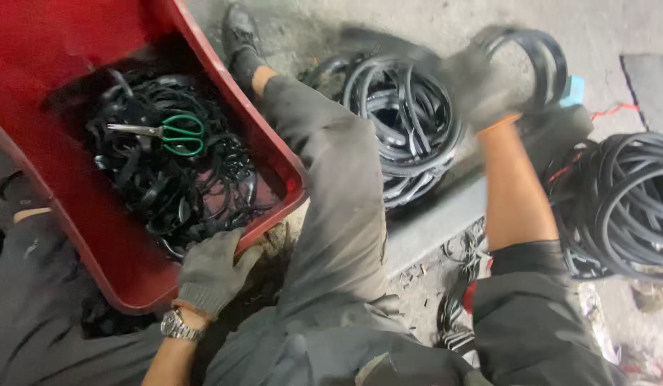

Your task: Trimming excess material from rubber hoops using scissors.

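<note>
My left hand (pixel 211 270), in a grey glove with a wristwatch below it, grips the near rim of a red plastic crate (pixel 74 229). The crate holds a tangle of black rubber rings (pixel 174 186) with green-handled scissors (pixel 170 133) lying on top. My right hand (pixel 478 89), also gloved and blurred by motion, is raised at the upper right and holds black rubber rings (pixel 542 53) above the floor. My grey-trousered leg (pixel 339 186) runs between the two hands.
A pile of black rubber rings (pixel 406 121) lies on the concrete floor beyond my knee. A larger heap of black rings (pixel 625 207) sits at the right edge. Small rubber scraps (pixel 460 250) litter the floor. A blue object (pixel 575 89) shows behind my right hand.
</note>
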